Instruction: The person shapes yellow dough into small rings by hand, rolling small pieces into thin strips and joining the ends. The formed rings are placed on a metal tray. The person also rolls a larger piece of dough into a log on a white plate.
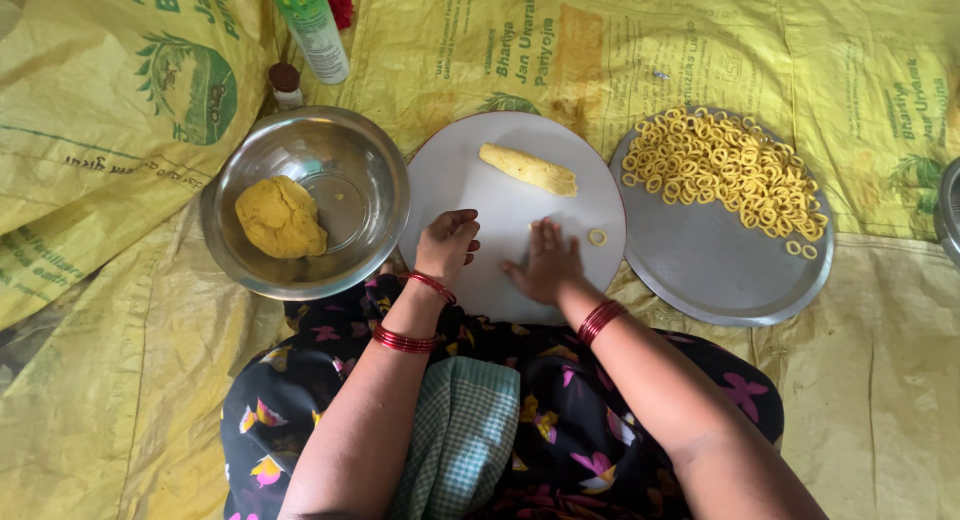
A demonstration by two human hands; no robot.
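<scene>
A person sits on a floor covered with yellow woven sacks (620, 50), and both hands work on a round white board (470, 180) just in front of the lap. The right hand (545, 265) lies flat, palm down, fingers spread and pressed on the board near its lower edge; whether a thin strip of dough is under the palm is hard to tell, since the hand covers that spot. The left hand (446, 242) rests beside it with fingers curled loosely inward, gripping nothing that shows. The two hands are near each other but apart. Just right of the right hand, a single small dough ring (597, 237) lies on the board. Further up the board rests a stubby yellow dough log (528, 169), well apart from both hands. To the left, touching the board's edge, stands a steel bowl (350, 150) holding a yellow dough lump (280, 217) against its left wall. To the right, a flat steel plate (710, 270) carries a heap of dough rings (725, 170) over its upper half. Behind the bowl stand a small brown-capped bottle (287, 85) and a green and white tube (312, 25). Red bangles (403, 340) circle both wrists.
</scene>
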